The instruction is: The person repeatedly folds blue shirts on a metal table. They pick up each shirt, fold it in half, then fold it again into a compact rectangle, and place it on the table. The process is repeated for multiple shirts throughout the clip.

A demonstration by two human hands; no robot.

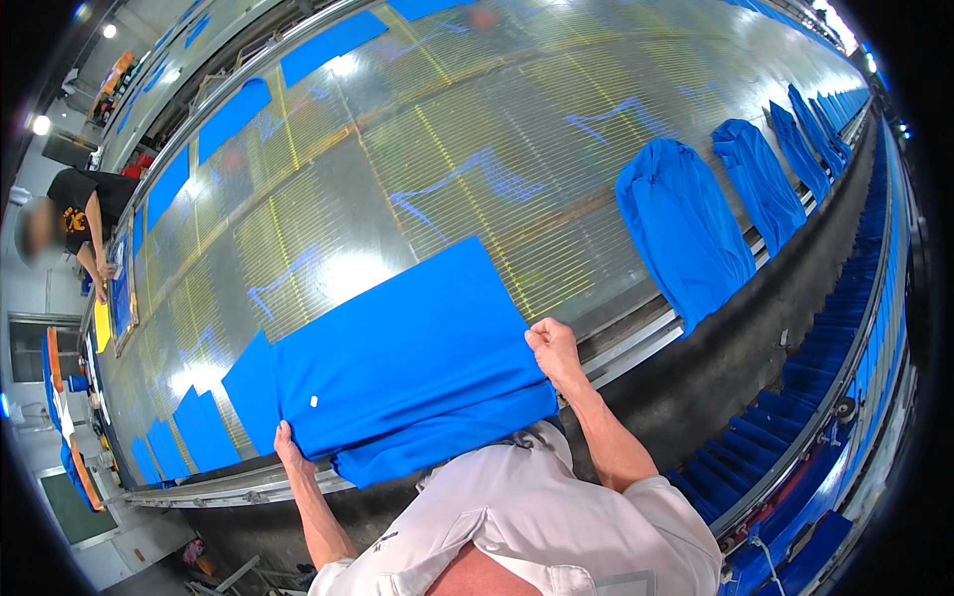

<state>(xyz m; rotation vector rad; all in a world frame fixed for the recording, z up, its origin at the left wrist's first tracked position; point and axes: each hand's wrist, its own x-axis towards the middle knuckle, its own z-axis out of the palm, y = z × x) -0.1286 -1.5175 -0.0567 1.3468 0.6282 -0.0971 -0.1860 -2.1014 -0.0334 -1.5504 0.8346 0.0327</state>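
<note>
A blue fabric piece (402, 343) lies over the near edge of a long printing table (358, 276), its upper part flat and its lower part folded against my body. A small white tag sits on its left part. My left hand (292, 447) grips the cloth's lower left edge. My right hand (553, 346) pinches its right edge near the table rail. The table top bears yellow lines and blue print marks. Just left of the piece lies another flat blue panel (252, 395), touching it.
Bunched blue garments (682, 223) hang over the near rail to the right. More blue panels (335, 48) lie along the far edge. A co-worker (82, 216) leans over a screen frame (123, 290) at the far left. Blue cloths (775, 417) line a rack behind the aisle.
</note>
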